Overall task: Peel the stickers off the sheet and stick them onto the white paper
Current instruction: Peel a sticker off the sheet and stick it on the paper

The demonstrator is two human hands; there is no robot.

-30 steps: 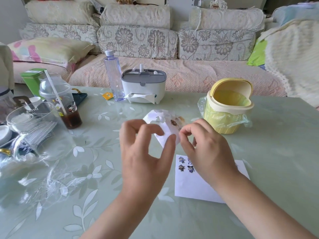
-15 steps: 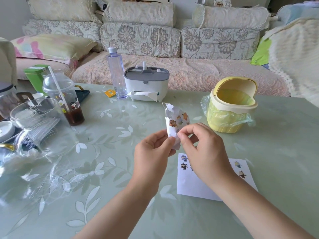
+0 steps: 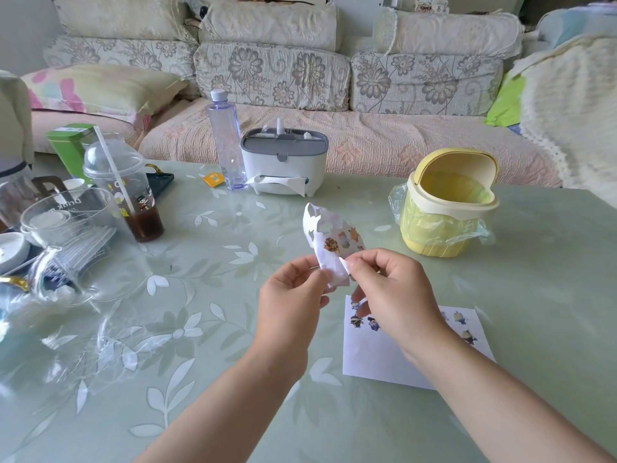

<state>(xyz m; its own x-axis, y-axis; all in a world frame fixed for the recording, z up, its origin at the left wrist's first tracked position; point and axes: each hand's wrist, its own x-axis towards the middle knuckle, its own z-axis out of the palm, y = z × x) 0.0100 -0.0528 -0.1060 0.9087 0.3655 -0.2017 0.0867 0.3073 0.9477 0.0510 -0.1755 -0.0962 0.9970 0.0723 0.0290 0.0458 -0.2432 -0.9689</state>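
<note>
Head view: left hand (image 3: 290, 302) and right hand (image 3: 394, 295) in a pinch on the curled sticker sheet (image 3: 334, 242) above white paper (image 3: 377, 359)

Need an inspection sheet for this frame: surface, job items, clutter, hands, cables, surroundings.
Surface: glossy green table with a leaf pattern.
Job's things: sticker sheet held up above the table, with cut-out holes near its top; white paper lies flat at the right with several stickers on it.
Clutter: yellow bin, tissue box, bottle, drink cup, clear jug, green tin, all apart from the paper.
Grippers: left hand and right hand both pinch the sheet's lower end.
Cables: nothing seen on the table.
Surroundings: sofa behind the table.
</note>
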